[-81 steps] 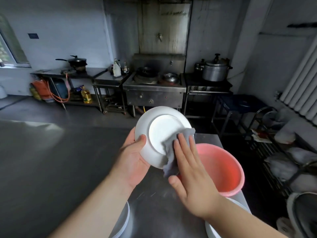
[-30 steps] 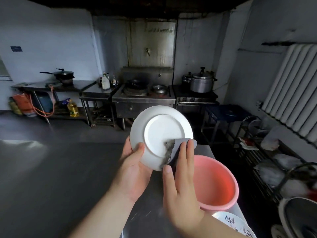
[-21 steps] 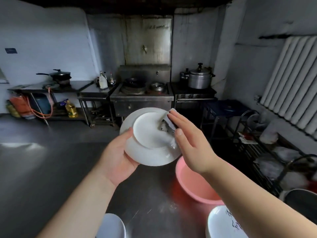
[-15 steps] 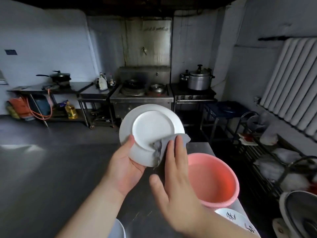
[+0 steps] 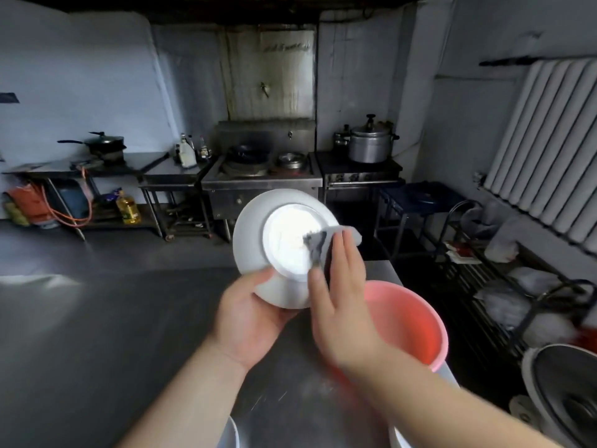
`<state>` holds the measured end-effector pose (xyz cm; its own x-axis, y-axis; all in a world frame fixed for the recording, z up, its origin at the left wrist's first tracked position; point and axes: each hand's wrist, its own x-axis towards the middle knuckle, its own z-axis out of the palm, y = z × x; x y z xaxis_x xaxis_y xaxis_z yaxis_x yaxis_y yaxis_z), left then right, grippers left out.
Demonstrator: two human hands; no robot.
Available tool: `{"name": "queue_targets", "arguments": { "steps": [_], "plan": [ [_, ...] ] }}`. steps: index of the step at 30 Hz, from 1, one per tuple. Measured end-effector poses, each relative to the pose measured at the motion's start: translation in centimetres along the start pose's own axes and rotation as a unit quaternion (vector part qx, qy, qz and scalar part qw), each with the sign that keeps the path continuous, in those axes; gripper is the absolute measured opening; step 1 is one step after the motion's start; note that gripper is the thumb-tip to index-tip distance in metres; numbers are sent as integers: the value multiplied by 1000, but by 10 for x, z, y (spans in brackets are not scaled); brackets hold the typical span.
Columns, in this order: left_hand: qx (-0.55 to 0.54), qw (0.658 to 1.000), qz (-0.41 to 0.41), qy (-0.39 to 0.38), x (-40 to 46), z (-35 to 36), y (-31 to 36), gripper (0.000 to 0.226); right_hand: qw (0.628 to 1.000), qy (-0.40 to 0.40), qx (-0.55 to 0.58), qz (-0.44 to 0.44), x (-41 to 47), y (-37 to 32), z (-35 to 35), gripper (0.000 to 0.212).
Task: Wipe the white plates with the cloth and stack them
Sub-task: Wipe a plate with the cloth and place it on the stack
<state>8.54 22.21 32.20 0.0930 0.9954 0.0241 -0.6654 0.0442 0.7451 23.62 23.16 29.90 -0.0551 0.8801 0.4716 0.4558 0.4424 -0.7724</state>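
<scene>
Single head-worn wide-angle view, looking forward and slightly down from the person's own eye level. Both forearms enter from the bottom edge, so the left hand and right hand sit close to the lens near frame centre, with the white plate raised in front of it. The steel worktop fills the lower left at close range. The stove and back wall lie well beyond, facing the camera. Straight lines bow towards the frame edges. No second view shares the scene
</scene>
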Motion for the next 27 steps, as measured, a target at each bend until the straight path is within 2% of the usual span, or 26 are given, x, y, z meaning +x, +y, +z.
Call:
{"name": "queue_targets", "arguments": {
  "steps": [3, 7, 10, 15, 17, 20, 24, 27],
  "plan": [
    [41, 999, 15, 30, 6, -9, 13, 43, 999, 0, -6, -45, 39, 1, -30, 63],
    [31, 998, 15, 57, 7, -13, 5, 49, 990, -61, -96, -84, -1, 10, -13, 81],
    [-16, 997, 14, 72, 5, -10, -9, 54, 985, -84, -133, -75, -44, 13, 9, 82],
    [-29, 999, 6, 27, 13, 5, -16, 51, 990, -29, -127, -59, 16, 5, -22, 75],
    [-35, 999, -14, 12, 17, 12, -20, 55, 989, -4, -141, -46, 8, 3, -14, 79],
    [-52, 995, -80, -24, 17, 17, -32, 62, 984, -21, -163, -69, -37, 16, 8, 84],
    [-42, 996, -70, -32, 21, 16, -32, 45, 997, -13, -73, -23, -8, 34, -16, 76],
    [7, 998, -62, 14, 27, 23, -29, 44, 1000, -8, 0, 2, 18, 45, -48, 67]
  ]
}}
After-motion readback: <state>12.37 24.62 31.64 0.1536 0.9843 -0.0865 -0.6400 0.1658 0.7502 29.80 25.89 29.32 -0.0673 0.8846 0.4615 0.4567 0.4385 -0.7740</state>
